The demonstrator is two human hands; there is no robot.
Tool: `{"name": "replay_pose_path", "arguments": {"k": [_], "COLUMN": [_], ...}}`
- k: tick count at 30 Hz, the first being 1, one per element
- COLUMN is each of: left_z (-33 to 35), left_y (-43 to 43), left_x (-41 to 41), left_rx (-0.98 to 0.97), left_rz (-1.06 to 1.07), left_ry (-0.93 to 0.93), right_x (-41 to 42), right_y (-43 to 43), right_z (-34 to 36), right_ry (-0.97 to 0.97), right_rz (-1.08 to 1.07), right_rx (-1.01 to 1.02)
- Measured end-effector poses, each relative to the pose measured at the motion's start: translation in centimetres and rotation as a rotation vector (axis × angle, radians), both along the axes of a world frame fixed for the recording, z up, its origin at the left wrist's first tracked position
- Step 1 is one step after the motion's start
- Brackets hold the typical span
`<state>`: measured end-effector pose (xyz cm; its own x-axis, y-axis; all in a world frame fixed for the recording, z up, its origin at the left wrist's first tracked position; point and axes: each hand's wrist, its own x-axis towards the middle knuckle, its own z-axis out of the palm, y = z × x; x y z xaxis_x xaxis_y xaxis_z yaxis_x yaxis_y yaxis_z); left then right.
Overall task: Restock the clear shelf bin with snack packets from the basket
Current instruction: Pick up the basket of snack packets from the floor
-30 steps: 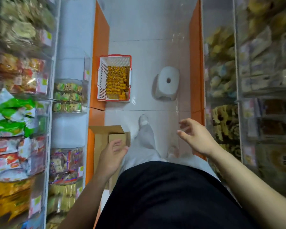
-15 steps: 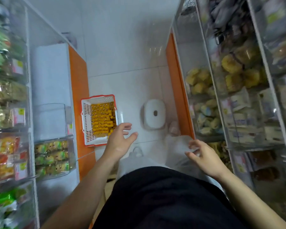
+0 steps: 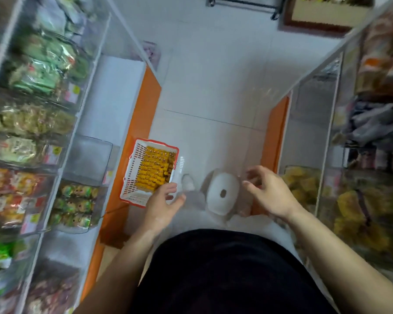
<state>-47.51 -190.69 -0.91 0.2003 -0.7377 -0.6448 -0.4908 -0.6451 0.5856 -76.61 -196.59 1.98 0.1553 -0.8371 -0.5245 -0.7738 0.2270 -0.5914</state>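
- Basket (image 3: 132, 177): white slatted plastic with a red rim, standing on the tiled floor (image 3: 213, 87) against the orange base of the left-hand shelving.
- Snack packets (image 3: 157, 168): yellow, packed in close rows, filling most of the basket; the slatted end nearest the person is bare.
- Clear shelf bin (image 3: 86, 159): on the left shelving, just beside the basket in this view, with no packets visible inside. It sits directly above a clear bin of green-wrapped sweets (image 3: 74, 205).
- Left hand (image 3: 161, 205): over the basket's near corner, fingers curled and thumb out.
- Right hand (image 3: 270, 193): held apart from the left, fingers spread and loosely bent, beside the white stool (image 3: 222, 193).
- Clear ridged edge (image 3: 180, 166): a faint transparent sheen just above the left hand. Whether either hand grips it cannot be told.
- Shoe (image 3: 187, 181): pale, on the floor between basket and stool.
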Motion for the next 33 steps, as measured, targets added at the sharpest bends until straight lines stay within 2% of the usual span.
{"name": "replay_pose_path", "arguments": {"k": [7,12,17,20,24,29,33], "left_z": [-1.6,-1.2,-2.4,-4.5,-10.4,-21.7,-33.6], "left_y": [-8.2,-12.7,-15.4,-16.0,-16.1,-14.2,-11.5], "left_x": [8.2,14.5,16.8,17.1,17.1,18.8,21.7], "left_rx": [-0.025,-0.063,-0.027,0.031,0.123,0.216,0.243], "left_rz": [0.025,0.122,0.217,0.321,0.496,0.695,0.790], "left_ry": [0.056,0.031,-0.042,-0.102,-0.093,-0.092,-0.129], "right_x": [9.2,15.4,20.6,24.0,28.9,35.8,42.1], "right_y": [-11.5,-18.4,-24.3,-27.3,-30.5,-31.9,-29.5], "right_z": [0.4,0.6,-1.5,-5.3,-12.7,-23.4,-35.1], "right_ry": [0.042,0.071,0.046,0.019,-0.034,-0.042,-0.030], "right_rz": [0.107,0.254,0.459,0.576,0.758,0.969,1.074], "right_rx": [-0.020,-0.031,0.024,0.061,0.121,0.047,-0.003]}}
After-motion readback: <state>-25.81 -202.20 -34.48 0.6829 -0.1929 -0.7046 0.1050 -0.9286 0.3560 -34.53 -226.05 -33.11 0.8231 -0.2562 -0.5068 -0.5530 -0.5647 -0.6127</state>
